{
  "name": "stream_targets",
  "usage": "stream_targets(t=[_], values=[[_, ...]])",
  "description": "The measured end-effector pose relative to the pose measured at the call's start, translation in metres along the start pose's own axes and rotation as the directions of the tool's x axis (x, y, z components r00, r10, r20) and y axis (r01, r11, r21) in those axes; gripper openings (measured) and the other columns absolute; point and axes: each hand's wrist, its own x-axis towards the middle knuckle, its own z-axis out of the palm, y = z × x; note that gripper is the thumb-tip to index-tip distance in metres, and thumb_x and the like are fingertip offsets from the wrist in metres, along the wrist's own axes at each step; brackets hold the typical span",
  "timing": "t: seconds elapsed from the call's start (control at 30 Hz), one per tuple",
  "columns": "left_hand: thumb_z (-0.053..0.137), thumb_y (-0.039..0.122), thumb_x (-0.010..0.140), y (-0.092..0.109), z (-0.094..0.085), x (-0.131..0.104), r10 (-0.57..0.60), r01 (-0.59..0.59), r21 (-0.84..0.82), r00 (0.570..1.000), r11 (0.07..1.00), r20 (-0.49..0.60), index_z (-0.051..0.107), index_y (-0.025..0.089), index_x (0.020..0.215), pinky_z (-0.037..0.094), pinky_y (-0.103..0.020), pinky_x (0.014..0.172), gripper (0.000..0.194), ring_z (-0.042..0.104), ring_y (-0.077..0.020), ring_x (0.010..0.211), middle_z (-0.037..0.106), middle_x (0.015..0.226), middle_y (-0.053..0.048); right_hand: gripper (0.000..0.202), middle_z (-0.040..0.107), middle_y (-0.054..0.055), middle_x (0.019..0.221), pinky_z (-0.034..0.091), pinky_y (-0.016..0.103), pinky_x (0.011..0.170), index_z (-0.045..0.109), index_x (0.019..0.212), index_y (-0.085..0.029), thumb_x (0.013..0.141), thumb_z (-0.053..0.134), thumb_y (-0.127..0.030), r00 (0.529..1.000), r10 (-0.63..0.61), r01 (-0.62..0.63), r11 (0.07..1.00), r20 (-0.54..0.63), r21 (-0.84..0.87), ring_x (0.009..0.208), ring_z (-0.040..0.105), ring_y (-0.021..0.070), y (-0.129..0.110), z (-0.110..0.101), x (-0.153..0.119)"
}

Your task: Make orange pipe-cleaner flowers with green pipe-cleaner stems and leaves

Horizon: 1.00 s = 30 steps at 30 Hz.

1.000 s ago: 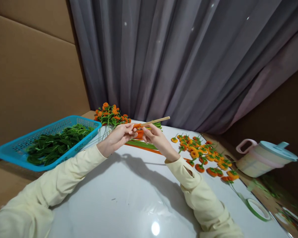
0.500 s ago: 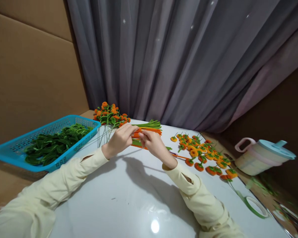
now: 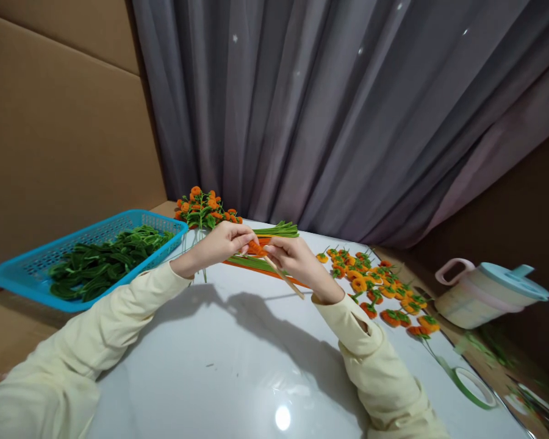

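Note:
Both my hands meet over the far half of the white table (image 3: pixel 219 390). A fuzzy orange pipe cleaner (image 3: pixel 257 248) lies between my fingertips, seemingly wound on a thin wooden stick (image 3: pixel 289 280) that slants down to the right. My left hand (image 3: pixel 226 241) pinches the pipe cleaner from the left. The fingers of my right hand (image 3: pixel 297 259) are closed at its right end and by the stick. Just behind and below my hands lie bundles of green pipe cleaners (image 3: pixel 283 229) and orange ones, partly hidden by them.
A blue basket (image 3: pixel 13 277) of dark green leaf shapes stands left. Orange flowers (image 3: pixel 201 207) on stems lie at the back. Several orange and yellow flower heads (image 3: pixel 359 283) spread on the right, near a green tape roll (image 3: pixel 473 390) and a lidded jug (image 3: pixel 480 296).
My hands have turned and drawn slightly apart, so more of the orange pipe cleaner shows. The wooden stick now sticks out below my right hand. The view has shifted slightly.

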Motion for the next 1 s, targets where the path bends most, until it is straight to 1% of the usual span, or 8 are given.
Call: stream_targets(t=[0.1,0.2,0.33,0.4,0.57,0.7,0.87,1.0], values=[[0.061,0.031,0.076,0.000,0.001,0.002,-0.071,0.099,-0.349,0.993,0.932,0.093,0.056,0.013,0.064,0.032,-0.019,0.047,0.022,0.040,-0.0073,0.046,0.047,0.050,0.003,0.031,0.041,-0.005,0.053,0.026,0.020,0.047,0.044,0.062,-0.018,0.087,0.042,-0.037,0.994,0.039,-0.072,0.936,0.103,0.344,0.047,0.031,0.0075,-0.005,-0.006,-0.003],[0.062,0.013,0.069,-0.004,0.005,0.005,-0.174,0.257,-0.660,0.966,0.706,0.191,0.051,0.013,0.059,0.039,-0.019,0.053,0.015,0.039,-0.0061,0.047,0.040,0.049,0.005,0.027,0.046,-0.004,0.055,0.029,0.020,0.047,0.046,0.071,-0.018,0.088,0.041,-0.038,0.997,0.033,-0.065,0.880,0.076,0.471,0.046,0.036,0.0079,-0.010,-0.006,-0.004],[0.046,-0.006,0.064,-0.004,0.014,0.004,-0.355,0.381,-0.860,0.899,0.340,0.257,0.056,0.012,0.066,0.044,-0.019,0.053,0.021,0.034,-0.0050,0.044,0.036,0.053,0.004,0.020,0.050,-0.002,0.059,0.035,0.022,0.056,0.049,0.078,-0.018,0.090,0.039,-0.031,0.981,-0.038,0.080,0.973,-0.191,0.218,0.054,0.046,0.0106,-0.010,0.003,-0.004],[0.040,-0.010,0.065,-0.001,0.019,0.001,-0.408,0.363,-0.890,0.883,0.275,0.233,0.057,0.013,0.069,0.046,-0.019,0.055,0.029,0.038,-0.0054,0.047,0.040,0.058,0.002,0.019,0.052,0.000,0.060,0.036,0.022,0.058,0.049,0.079,-0.019,0.090,0.037,-0.029,0.959,-0.076,0.089,0.995,-0.272,0.036,0.054,0.047,0.0115,-0.008,0.008,-0.003],[0.046,-0.004,0.076,0.001,0.032,-0.002,-0.410,0.215,-0.900,0.911,0.379,0.045,0.056,0.011,0.070,0.044,-0.015,0.056,0.019,0.048,-0.0056,0.059,0.049,0.070,-0.001,0.021,0.055,0.003,0.061,0.036,0.024,0.056,0.045,0.072,-0.019,0.089,0.032,-0.023,0.948,-0.096,0.062,0.991,-0.302,-0.122,0.053,0.050,0.0131,-0.004,0.012,-0.001],[0.059,0.020,0.081,-0.005,0.036,-0.002,-0.266,0.111,-0.776,0.961,0.621,-0.075,0.055,0.012,0.070,0.038,-0.016,0.051,0.014,0.043,-0.0057,0.054,0.049,0.063,0.001,0.023,0.054,0.002,0.054,0.035,0.024,0.054,0.043,0.066,-0.020,0.087,0.034,-0.021,0.965,-0.051,0.028,0.995,-0.257,-0.091,0.047,0.046,0.0119,-0.007,0.007,-0.003],[0.059,0.034,0.081,-0.012,0.034,-0.003,-0.001,-0.062,-0.227,0.963,0.972,-0.269,0.060,0.016,0.084,0.037,-0.021,0.052,0.019,0.047,-0.0098,0.053,0.055,0.061,0.002,0.027,0.054,0.001,0.050,0.033,0.024,0.053,0.044,0.058,-0.019,0.085,0.039,-0.020,0.980,0.020,-0.030,0.998,-0.200,-0.049,0.044,0.042,0.0105,-0.012,0.002,-0.003],[0.048,0.024,0.088,-0.016,0.033,-0.006,0.358,-0.266,0.311,0.887,0.912,-0.292,0.063,0.017,0.102,0.043,-0.027,0.077,0.022,0.059,-0.0179,0.084,0.065,0.094,-0.007,0.031,0.055,0.002,0.050,0.033,0.023,0.053,0.045,0.056,-0.018,0.086,0.038,-0.019,0.988,0.103,-0.106,0.994,-0.118,-0.016,0.047,0.047,0.0117,-0.014,0.000,-0.003]])
